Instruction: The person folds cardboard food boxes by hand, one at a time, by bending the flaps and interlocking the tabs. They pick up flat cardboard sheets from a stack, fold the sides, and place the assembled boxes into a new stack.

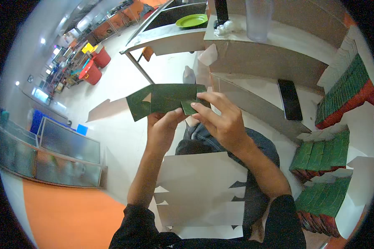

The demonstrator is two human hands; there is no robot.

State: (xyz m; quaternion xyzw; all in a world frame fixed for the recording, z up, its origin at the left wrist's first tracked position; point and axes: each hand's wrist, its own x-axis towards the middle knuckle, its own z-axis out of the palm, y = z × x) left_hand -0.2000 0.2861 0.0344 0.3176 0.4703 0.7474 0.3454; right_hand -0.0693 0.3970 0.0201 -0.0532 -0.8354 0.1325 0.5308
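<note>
Both hands hold a dark green cardboard box blank (166, 97) up in front of my knees. It is partly folded, and a pale flap sticks out from its left end. My left hand (162, 128) grips the lower edge, thumb in front and the other fingers mostly hidden behind. At the right end, my right hand (222, 118) pinches a small green flap that is bent over. On my lap lie white cardboard blanks (201, 178) with notched edges, plain side up.
To the right, green and red folded cartons (322, 151) stand in rows beside a black phone (289, 99). A shelf ahead bears a clear plastic cup (258, 20); a green plate (191, 20) sits farther left. Red buckets (90, 72) stand on the far floor.
</note>
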